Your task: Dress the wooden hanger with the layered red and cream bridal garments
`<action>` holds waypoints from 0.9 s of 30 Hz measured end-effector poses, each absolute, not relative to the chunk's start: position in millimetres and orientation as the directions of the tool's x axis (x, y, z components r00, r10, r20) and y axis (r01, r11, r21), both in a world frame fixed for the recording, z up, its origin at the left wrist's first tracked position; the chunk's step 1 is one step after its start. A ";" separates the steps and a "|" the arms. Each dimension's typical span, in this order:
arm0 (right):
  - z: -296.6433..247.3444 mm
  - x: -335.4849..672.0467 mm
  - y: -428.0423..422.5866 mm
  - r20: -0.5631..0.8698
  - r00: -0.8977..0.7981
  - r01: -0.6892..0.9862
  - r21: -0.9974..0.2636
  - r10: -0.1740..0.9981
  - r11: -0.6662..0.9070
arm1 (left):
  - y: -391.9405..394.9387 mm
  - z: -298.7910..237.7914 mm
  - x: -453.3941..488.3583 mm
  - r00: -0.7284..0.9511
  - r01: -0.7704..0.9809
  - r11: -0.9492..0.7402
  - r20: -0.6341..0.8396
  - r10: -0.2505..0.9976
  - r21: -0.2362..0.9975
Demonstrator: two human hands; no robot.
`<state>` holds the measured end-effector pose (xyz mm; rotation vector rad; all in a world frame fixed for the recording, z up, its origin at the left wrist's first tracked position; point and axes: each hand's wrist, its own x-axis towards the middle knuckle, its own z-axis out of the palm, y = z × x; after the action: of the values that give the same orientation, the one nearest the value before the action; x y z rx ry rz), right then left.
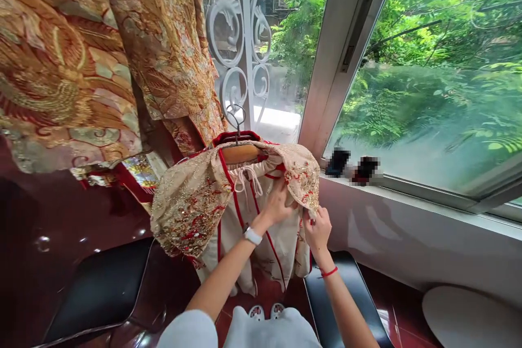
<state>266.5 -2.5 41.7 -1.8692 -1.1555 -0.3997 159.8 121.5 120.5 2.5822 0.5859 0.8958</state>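
A cream jacket (240,217) with red trim hangs on a wooden hanger (240,153). Over its shoulders lies a cape (196,204) covered in gold beads and red embroidery. My left hand (278,206), with a white watch on the wrist, reaches in at the inner side of the cape's right flap and appears to grip it; some fingertips are hidden by cloth. Closed in a pinch, my right hand (318,228) holds the lower edge of that flap. A drawstring bow (247,178) is tied at the neckline.
Gold embroidered garments (163,38) hang at the upper left. Black seats stand at left (101,283) and right (342,299). Two blurred small objects sit on the window sill (408,190). A white metal grille (246,38) is behind the hanger, and a pale round top (468,315) is low right.
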 end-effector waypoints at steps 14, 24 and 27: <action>107.1 240.9 24.8 0.776 0.455 0.883 -0.458 0.436 -0.106 | 124.8 166.2 52.6 0.083 0.724 -0.558 0.752 0.654 0.406; 210.6 297.2 63.5 0.785 0.282 0.873 -0.449 0.551 0.193 | 169.7 205.2 -31.5 0.387 0.584 -0.679 0.583 0.715 0.445; 236.6 306.2 81.3 0.803 0.379 0.812 -0.527 0.460 0.251 | 191.9 236.8 -40.2 0.195 0.326 -0.590 0.558 0.806 0.738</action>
<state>306.2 81.3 236.6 -1.3857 -1.2534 -0.3539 -40.2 191.9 236.8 2.0147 1.0548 1.3816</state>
